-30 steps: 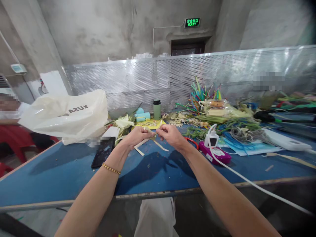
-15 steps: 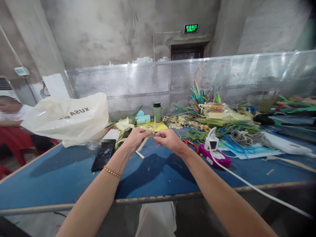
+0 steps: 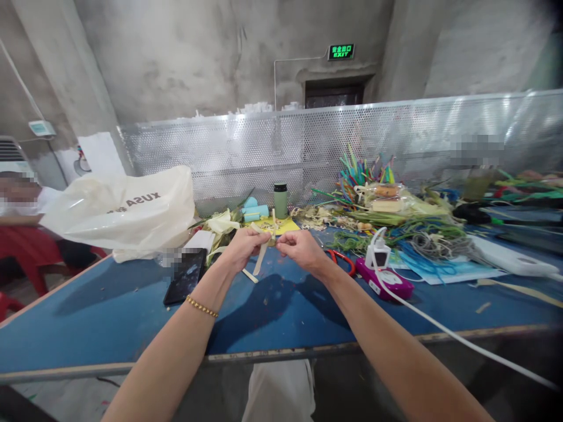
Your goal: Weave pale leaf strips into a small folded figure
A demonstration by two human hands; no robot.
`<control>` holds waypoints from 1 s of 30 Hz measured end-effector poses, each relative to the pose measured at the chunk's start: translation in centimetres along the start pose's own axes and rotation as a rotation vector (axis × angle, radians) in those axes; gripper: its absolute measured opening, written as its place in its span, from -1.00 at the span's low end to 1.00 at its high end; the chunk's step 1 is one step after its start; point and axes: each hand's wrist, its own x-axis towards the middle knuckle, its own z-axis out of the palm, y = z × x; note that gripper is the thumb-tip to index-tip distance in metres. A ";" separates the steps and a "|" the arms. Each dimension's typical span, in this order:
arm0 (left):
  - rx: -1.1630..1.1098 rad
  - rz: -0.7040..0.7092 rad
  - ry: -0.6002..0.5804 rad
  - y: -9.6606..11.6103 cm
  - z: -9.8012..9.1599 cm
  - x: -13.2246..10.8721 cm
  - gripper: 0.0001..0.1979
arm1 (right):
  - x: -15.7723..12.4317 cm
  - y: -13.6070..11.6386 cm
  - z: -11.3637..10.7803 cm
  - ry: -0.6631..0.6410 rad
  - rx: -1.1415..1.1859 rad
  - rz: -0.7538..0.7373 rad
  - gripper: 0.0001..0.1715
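Pale flat strips [image 3: 261, 258], like straw or dried leaf, cross one another in a small piece between my hands, above the blue table. My left hand [image 3: 244, 246] is closed on this piece, thumb and fingers pinched. One strip hangs down below the fingers and another sticks straight up. Close on the right side of the piece, my right hand [image 3: 301, 246] is closed in a pinch. What lies between its fingertips is too small to make out. Behind the hands lies a yellow sheet [image 3: 288, 225] with small scraps on it.
A black phone-like slab [image 3: 187, 278] and a large plastic bag [image 3: 127, 205] lie left. Beyond stands a green bottle [image 3: 280, 202]. To the right are red-handled scissors [image 3: 343, 261], a purple device [image 3: 387, 281] with a white cable, and heaps of cords. A person sits far left.
The hanging strip has swung to a steeper angle below my left hand, and a strip end now shows above its fingers. Both hands stay almost in place.
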 end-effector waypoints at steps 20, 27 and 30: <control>0.234 0.089 -0.022 -0.4 0.8 -0.3 -0.58 | 0.3 -0.6 0.1 0.183 0.051 0.026 -0.75; 0.193 0.048 -0.016 -0.3 0.4 -0.3 -0.57 | 0.4 -0.6 -0.1 0.178 0.000 0.007 -0.70; 0.178 0.054 0.052 -0.4 0.4 -0.1 -0.53 | -0.1 -1.1 -0.5 0.399 -0.331 -0.143 -0.63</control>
